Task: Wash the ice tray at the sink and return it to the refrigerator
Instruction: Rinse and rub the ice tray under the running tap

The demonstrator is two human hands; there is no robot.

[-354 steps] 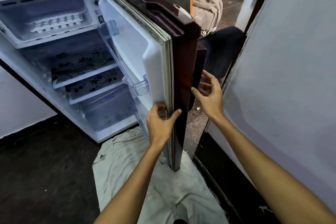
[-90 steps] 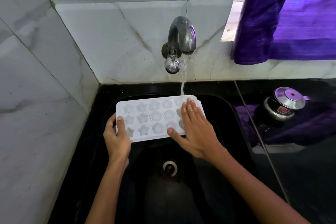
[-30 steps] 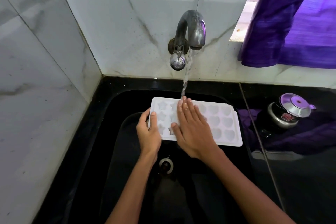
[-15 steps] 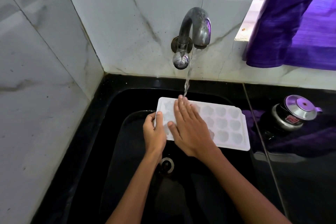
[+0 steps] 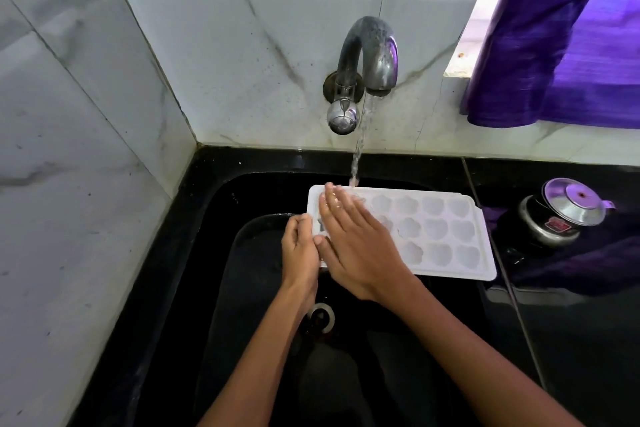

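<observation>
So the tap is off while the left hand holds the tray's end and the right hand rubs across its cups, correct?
Not quite: the tap is running, as the head view shows, with water falling onto the ice tray. The left hand holds its end; the right hand rubs across the cups.

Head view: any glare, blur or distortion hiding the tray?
Head view: wide-angle bending bows the wall tiles; daylight blows out the window; the black sink reads dark; the ice tray is evenly lit, its moulds soft, partly covered by the right hand.
</observation>
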